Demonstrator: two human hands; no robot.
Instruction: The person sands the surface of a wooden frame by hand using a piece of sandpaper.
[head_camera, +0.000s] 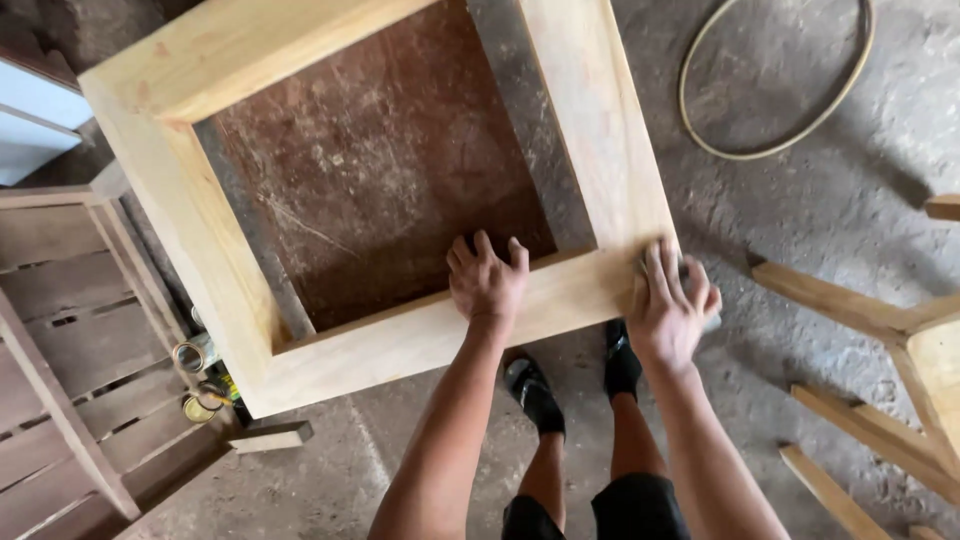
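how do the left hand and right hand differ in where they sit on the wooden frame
The left hand lies mid-rail on the wooden frame, fingers reaching over the inner edge. The right hand sits at the frame's corner, pressing on a small grey item mostly hidden under it. The left hand holds nothing. Both rest palm down on the near rail.

- We've got our left hand (487, 283) flat on the near rail of a pale wooden frame (215, 250).
- Our right hand (670, 305) presses its near right corner.
- A hoop (700, 130) lies on the concrete floor (800, 200), well apart.
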